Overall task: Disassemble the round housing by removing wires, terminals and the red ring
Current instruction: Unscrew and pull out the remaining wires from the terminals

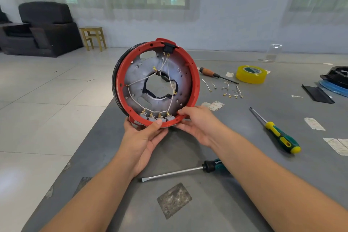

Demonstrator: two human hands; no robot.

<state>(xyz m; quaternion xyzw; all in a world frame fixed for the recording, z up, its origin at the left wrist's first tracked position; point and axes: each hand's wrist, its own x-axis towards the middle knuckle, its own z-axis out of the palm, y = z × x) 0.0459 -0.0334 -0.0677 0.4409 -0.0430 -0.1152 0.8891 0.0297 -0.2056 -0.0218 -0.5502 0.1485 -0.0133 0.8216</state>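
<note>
Housing (157, 83) upright over table (216, 203), betw. both hands; screwdrivers (276, 133) to right, tape roll (251, 74) behind.

My left hand (143, 137) hides the red ring's (196, 88) lower edge; the black tray (335, 77) is cut off at the right edge.

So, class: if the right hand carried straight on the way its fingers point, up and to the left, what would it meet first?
The right hand already touches the red ring at its lower rim. Going on, its fingertips would probably reach the nearest grey terminal block just inside, though depth is unclear.
</note>
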